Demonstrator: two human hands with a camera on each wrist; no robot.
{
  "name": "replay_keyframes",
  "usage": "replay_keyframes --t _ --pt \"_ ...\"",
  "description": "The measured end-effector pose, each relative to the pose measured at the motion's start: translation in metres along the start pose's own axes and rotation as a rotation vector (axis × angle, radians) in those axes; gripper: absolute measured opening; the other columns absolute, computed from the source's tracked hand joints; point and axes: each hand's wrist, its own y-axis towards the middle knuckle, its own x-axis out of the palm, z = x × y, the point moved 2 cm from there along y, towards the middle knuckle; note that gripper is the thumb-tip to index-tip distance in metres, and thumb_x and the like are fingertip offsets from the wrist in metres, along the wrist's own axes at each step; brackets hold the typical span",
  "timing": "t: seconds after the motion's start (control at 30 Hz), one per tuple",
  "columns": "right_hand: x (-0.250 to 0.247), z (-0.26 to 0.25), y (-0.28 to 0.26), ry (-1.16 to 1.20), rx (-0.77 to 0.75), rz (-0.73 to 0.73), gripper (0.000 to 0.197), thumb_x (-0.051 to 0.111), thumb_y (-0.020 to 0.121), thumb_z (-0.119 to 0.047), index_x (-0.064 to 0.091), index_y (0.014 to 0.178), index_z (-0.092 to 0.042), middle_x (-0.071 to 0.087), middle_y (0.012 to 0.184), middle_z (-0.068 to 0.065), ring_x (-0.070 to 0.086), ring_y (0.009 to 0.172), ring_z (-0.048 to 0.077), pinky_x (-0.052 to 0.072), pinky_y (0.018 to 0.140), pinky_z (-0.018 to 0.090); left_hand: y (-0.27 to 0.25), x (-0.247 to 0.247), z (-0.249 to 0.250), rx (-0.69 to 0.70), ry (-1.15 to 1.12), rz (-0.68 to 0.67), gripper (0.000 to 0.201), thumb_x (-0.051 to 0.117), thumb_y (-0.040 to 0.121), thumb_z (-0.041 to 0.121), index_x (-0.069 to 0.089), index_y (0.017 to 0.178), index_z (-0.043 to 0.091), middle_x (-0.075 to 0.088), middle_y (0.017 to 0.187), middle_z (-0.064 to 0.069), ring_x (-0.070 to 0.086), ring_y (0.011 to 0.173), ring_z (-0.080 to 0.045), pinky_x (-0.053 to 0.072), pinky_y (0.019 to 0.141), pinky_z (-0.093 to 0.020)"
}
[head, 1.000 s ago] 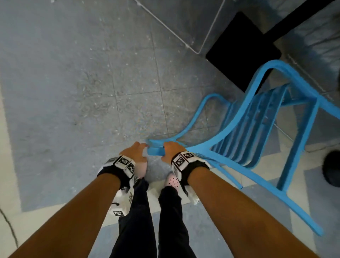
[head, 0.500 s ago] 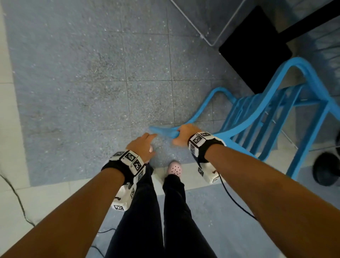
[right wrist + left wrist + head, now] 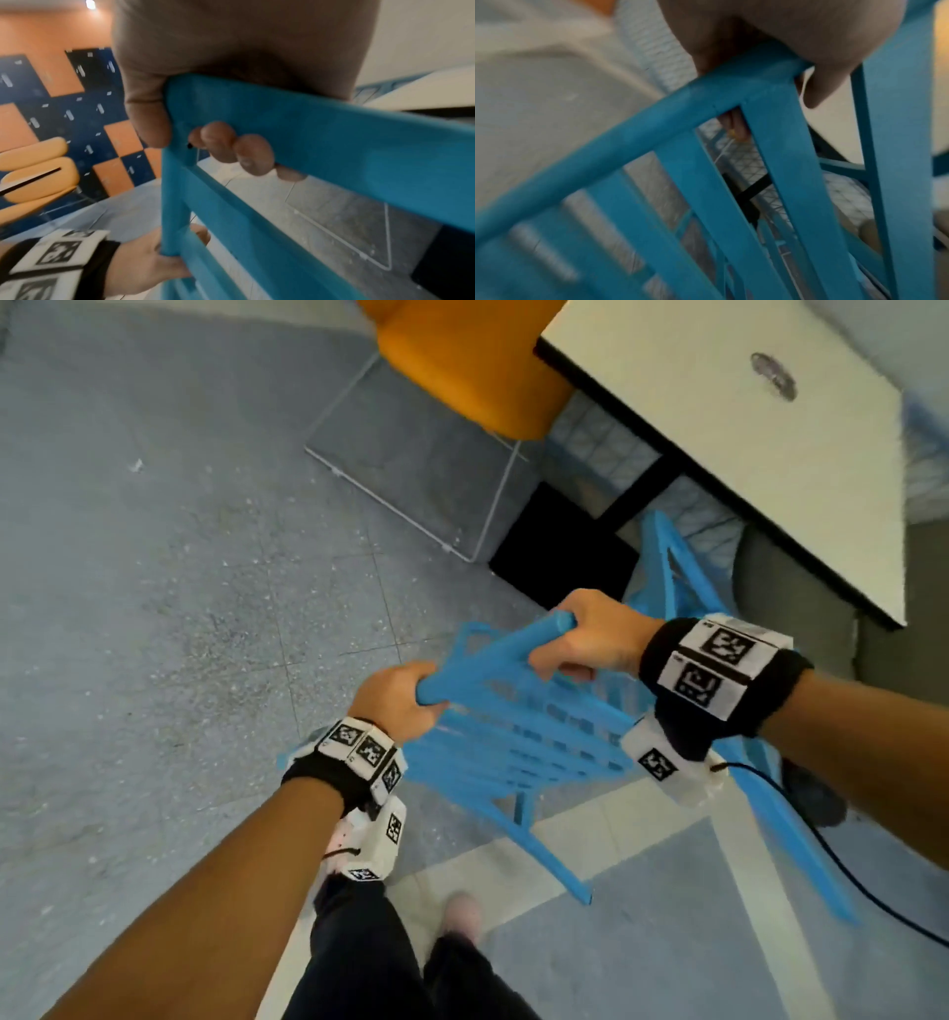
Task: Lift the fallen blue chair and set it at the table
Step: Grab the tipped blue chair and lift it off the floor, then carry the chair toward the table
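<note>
The blue slatted chair point(image 3: 518, 742) is tilted up off the floor in front of me, its legs point(image 3: 554, 860) pointing down toward the tiles. My left hand point(image 3: 398, 703) grips the near corner of the chair's top rail point(image 3: 654, 117). My right hand point(image 3: 590, 636) grips the far end of the same rail point(image 3: 321, 125), fingers point(image 3: 236, 150) curled under it. The white table point(image 3: 729, 418) with a black edge stands at the upper right, just beyond the chair.
An orange seat point(image 3: 462, 356) on a clear floor mat point(image 3: 411, 469) stands behind the table's black base point(image 3: 560, 552). A black cable point(image 3: 842, 860) trails from my right wrist. My legs point(image 3: 411, 968) and feet are below the chair. Grey tiled floor spreads to the left.
The chair has come up from lying on the floor and swung toward the table. My left hand, which had let go, now grips the rail again. My view turned up to the table.
</note>
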Motion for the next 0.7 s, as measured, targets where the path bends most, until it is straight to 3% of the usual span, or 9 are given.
replay_keyframes --t 0.07,0.17,0.23,0.3,0.37,0.53,0.6,0.67,0.7 --pt "-0.02 0.007 -0.032 0.089 -0.046 0.035 0.024 0.072 0.061 -0.01 0.061 0.057 0.011 0.051 0.052 0.015 0.041 0.046 0.025 0.037 0.05 0.03 -0.014 -0.007 0.036 0.129 0.059 0.038 0.016 0.064 0.079 0.02 0.067 0.088 0.008 0.07 0.08 -0.018 0.064 0.08 -0.036 0.051 0.069 -0.042" --pt "-0.038 0.03 -0.086 0.217 -0.114 0.094 0.017 0.071 0.05 -0.012 0.06 0.037 -0.011 0.049 0.041 0.011 0.041 0.036 0.021 0.036 0.042 0.022 -0.039 -0.001 0.08 0.308 0.156 0.137 0.026 0.054 0.065 0.029 0.067 0.075 0.009 0.071 0.073 -0.019 0.064 0.069 -0.037 0.047 0.058 -0.036" --pt "-0.037 0.052 -0.122 0.268 -0.159 0.121 0.02 0.07 0.049 -0.011 0.057 0.034 -0.016 0.048 0.032 -0.003 0.041 0.03 0.011 0.036 0.036 0.016 -0.057 0.01 0.101 0.425 0.201 0.201 0.025 0.05 0.062 0.032 0.064 0.062 0.011 0.068 0.058 -0.016 0.063 0.055 -0.034 0.045 0.049 -0.032" --pt "-0.027 0.078 -0.156 0.315 -0.192 0.123 0.019 0.071 0.048 -0.013 0.055 0.039 -0.007 0.048 0.032 -0.001 0.041 0.031 0.01 0.037 0.036 0.016 -0.074 0.026 0.119 0.531 0.268 0.227 0.031 0.042 0.06 0.036 0.06 0.055 0.012 0.064 0.047 -0.01 0.059 0.042 -0.028 0.045 0.04 -0.026" --pt "-0.017 0.105 -0.188 0.332 -0.221 0.139 0.039 0.07 0.048 -0.025 0.051 0.048 0.009 0.048 0.035 -0.002 0.041 0.033 0.009 0.036 0.039 0.016 -0.09 0.044 0.136 0.588 0.363 0.215 0.029 0.04 0.057 0.036 0.058 0.052 0.013 0.061 0.042 -0.006 0.057 0.037 -0.025 0.042 0.035 -0.02" --pt "0.01 0.179 -0.263 0.336 -0.209 0.217 0.036 0.066 0.053 -0.021 0.055 0.055 0.014 0.051 0.034 -0.002 0.044 0.035 0.007 0.039 0.043 0.013 -0.13 0.097 0.186 0.691 0.449 0.186 0.008 0.058 0.054 0.02 0.054 0.055 0.013 0.063 0.05 -0.01 0.06 0.044 -0.032 0.047 0.042 -0.032" --pt "0.025 0.212 -0.292 0.328 -0.177 0.278 0.037 0.063 0.048 -0.029 0.057 0.051 0.007 0.052 0.035 -0.003 0.045 0.039 0.011 0.039 0.044 0.016 -0.146 0.12 0.203 0.749 0.487 0.159 0.008 0.059 0.054 0.019 0.053 0.055 0.014 0.062 0.05 -0.008 0.059 0.043 -0.03 0.037 0.039 -0.025" --pt "0.045 0.244 -0.321 0.354 -0.142 0.326 0.025 0.061 0.046 -0.033 0.057 0.042 -0.009 0.052 0.037 -0.003 0.045 0.044 0.015 0.038 0.046 0.019 -0.162 0.147 0.217 0.836 0.542 0.147 0.01 0.06 0.054 0.021 0.052 0.055 0.017 0.06 0.049 -0.005 0.057 0.041 -0.028 0.017 0.04 -0.013" --pt "0.056 0.26 -0.333 0.375 -0.124 0.347 0.02 0.059 0.044 -0.033 0.056 0.041 -0.013 0.051 0.038 -0.003 0.045 0.044 0.014 0.037 0.046 0.018 -0.171 0.159 0.222 0.881 0.557 0.142 0.011 0.061 0.055 0.022 0.051 0.056 0.017 0.06 0.051 -0.004 0.058 0.043 -0.028 0.013 0.041 -0.013"
